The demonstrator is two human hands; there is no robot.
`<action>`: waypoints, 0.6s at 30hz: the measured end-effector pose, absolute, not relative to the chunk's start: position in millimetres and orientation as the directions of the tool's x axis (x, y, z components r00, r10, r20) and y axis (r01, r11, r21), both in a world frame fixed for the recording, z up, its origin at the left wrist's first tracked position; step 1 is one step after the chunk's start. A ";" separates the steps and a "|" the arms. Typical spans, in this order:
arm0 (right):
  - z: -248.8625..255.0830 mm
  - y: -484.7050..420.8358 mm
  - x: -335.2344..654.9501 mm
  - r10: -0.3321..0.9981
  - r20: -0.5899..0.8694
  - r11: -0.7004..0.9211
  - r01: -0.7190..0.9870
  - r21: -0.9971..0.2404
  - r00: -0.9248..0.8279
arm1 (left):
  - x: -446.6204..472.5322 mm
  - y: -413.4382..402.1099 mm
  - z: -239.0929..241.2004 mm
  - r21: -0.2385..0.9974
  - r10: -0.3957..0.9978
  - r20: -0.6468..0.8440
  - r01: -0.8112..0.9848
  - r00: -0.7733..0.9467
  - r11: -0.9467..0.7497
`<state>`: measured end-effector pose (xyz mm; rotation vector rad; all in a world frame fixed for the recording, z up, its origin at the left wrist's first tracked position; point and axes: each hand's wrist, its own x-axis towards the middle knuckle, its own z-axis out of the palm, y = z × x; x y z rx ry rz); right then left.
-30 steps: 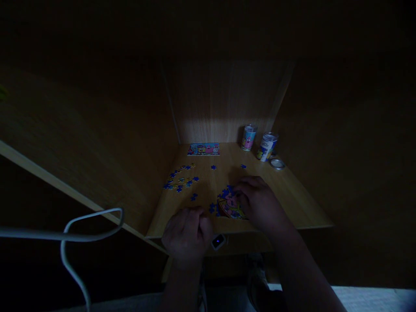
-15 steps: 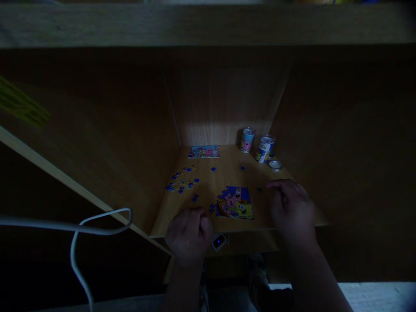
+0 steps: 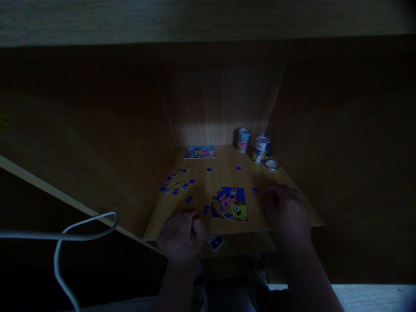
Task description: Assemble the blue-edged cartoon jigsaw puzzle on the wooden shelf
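My left hand (image 3: 182, 236) rests in a fist at the front edge of the wooden shelf, with nothing showing in it. My right hand (image 3: 287, 212) is curled closed over the right side of the shelf, and no object shows in its fingers. Between them lies a partly joined cartoon jigsaw puzzle (image 3: 232, 206), with blue pieces (image 3: 207, 209) at its lower left. One loose blue puzzle piece (image 3: 254, 190) lies just left of my right hand. Another piece (image 3: 189, 199) is beyond my left fist. Several pieces form a loose pile (image 3: 177, 184) at the left.
A cartoon picture card (image 3: 199, 151) lies at the back. Two printed cans (image 3: 243, 139) (image 3: 261, 148) stand at the back right, near a round metal lid (image 3: 271, 164). Side walls enclose the shelf. A white cable (image 3: 87, 236) hangs at the left, and a small device (image 3: 216, 242) sits below the shelf edge.
My right hand's extended finger has curled in, and the hand has drawn back slightly from the loose blue piece. The left fist stays at the edge. The view has shifted a little.
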<state>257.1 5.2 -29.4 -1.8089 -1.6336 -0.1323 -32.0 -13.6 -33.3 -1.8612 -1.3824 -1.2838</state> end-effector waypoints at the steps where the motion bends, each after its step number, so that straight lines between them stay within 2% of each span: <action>1: -28.6 5.6 257.1 0.844 0.498 0.024 0.913 -0.406 0.200 | -31.9 -13.3 -33.1 0.140 0.465 0.884 0.919 0.052 -0.370; 12: -24.0 5.6 255.2 0.813 0.551 0.070 0.906 -0.417 0.190 | -30.7 -15.3 -33.2 0.172 0.536 0.843 0.917 0.053 -0.361; 14: -24.3 5.2 256.4 0.812 0.554 0.083 0.902 -0.424 0.185 | -31.3 -13.4 -28.4 0.204 0.615 0.787 0.924 0.041 -0.323; 16: -24.8 5.3 258.0 0.807 0.563 0.103 0.896 -0.432 0.179 | -34.7 -10.6 -19.9 0.277 0.727 0.686 0.920 0.012 -0.277; 18: -25.1 5.9 259.5 0.804 0.566 0.114 0.889 -0.443 0.179 | -42.9 -8.2 -10.4 0.363 0.785 0.620 0.883 0.011 -0.299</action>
